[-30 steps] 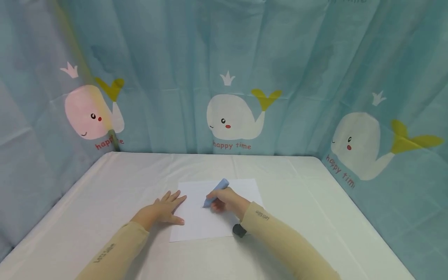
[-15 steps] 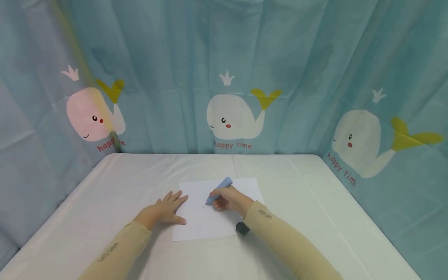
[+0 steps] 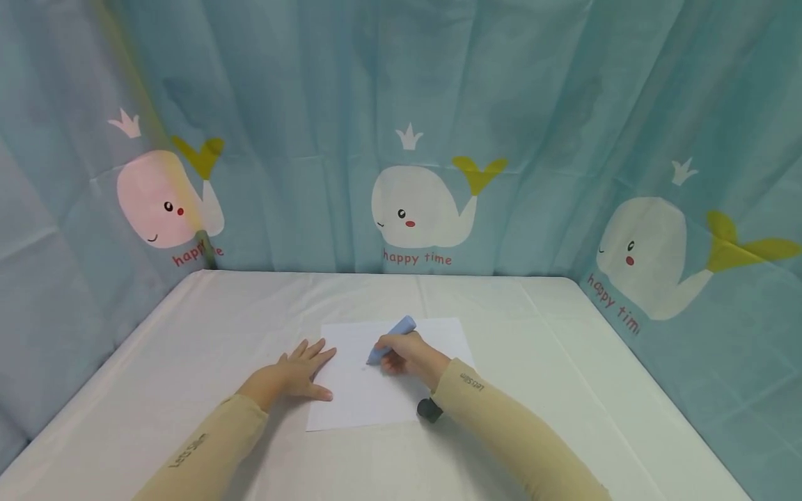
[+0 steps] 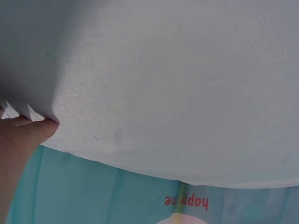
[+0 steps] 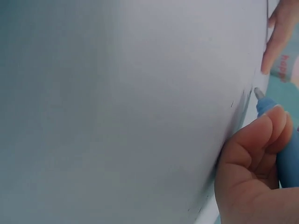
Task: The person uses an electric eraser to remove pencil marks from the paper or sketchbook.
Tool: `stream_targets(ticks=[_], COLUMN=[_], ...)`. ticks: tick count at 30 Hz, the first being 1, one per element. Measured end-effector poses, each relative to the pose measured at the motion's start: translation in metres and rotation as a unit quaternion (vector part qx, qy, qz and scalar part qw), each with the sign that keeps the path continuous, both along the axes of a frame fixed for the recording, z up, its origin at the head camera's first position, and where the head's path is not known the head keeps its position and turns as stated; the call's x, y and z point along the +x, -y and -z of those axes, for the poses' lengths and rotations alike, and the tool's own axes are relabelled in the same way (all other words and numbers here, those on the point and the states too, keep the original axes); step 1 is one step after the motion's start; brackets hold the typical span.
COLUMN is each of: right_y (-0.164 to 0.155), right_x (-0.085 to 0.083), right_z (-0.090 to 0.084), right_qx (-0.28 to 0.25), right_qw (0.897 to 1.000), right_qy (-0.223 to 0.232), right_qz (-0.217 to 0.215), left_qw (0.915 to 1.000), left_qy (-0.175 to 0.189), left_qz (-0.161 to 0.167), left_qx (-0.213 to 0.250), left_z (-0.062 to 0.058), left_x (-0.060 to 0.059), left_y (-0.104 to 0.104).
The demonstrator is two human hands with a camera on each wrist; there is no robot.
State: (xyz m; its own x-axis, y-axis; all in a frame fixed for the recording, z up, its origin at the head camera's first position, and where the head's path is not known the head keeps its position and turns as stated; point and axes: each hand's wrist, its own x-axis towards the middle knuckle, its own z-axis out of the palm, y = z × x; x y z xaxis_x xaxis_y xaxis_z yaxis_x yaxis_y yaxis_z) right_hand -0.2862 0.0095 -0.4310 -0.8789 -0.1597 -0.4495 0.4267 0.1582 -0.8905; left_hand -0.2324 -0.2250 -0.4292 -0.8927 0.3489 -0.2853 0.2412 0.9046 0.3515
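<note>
A sheet of white paper (image 3: 351, 410) lies on the white table. My right hand (image 3: 404, 353) pinches a thick blue marker (image 3: 403, 325) above the middle of the sheet. The marker slants, its tip down at the paper; whether it touches cannot be told. Close to the tip is a faint small mark. In the right wrist view, fingers curl round the blue marker (image 5: 288, 161) with its pale tip bare. My left hand (image 3: 291, 378) rests with spread fingers on the sheet's left edge. In the left wrist view only part of the left hand (image 4: 21, 135) shows.
A white cloth covers the table (image 3: 532, 334). Blue-green curtains (image 3: 301, 139) printed with whales hang behind and at both sides. A small dark object (image 3: 429, 410) sits under the right wrist, partly hidden by the sleeve.
My right hand and the marker have shifted slightly up and to the right over the paper, and the faint mark now shows beside the tip. My left hand has stayed in place.
</note>
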Motion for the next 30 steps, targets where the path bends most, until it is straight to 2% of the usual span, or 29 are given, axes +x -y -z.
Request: stream_targets(ticks=[8, 13, 19, 30], right_y=[0.0001, 0.002, -0.0003, 0.0003], right_x=[-0.0051, -0.0047, -0.0026, 0.0005], right_z=[0.0008, -0.002, -0.0018, -0.0007], right_qx=[0.01, 0.001, 0.0, -0.007], right_qw=[0.999, 0.999, 0.999, 0.999], right_qy=[0.002, 0.002, 0.005, 0.003], right_qz=[-0.048, -0.037, -0.05, -0.038], left_qw=[1.0, 1.0, 0.9999, 1.0], left_qy=[0.002, 0.002, 0.0, 0.005], left_qz=[0.003, 0.005, 0.006, 0.002], left_qx=[-0.004, -0.004, -0.008, -0.005], left_z=[-0.002, -0.0021, -0.0007, -0.0021], left_x=[-0.0023, -0.0016, -0.0011, 0.0006], left_y=[0.001, 0.0016, 0.0013, -0.0013])
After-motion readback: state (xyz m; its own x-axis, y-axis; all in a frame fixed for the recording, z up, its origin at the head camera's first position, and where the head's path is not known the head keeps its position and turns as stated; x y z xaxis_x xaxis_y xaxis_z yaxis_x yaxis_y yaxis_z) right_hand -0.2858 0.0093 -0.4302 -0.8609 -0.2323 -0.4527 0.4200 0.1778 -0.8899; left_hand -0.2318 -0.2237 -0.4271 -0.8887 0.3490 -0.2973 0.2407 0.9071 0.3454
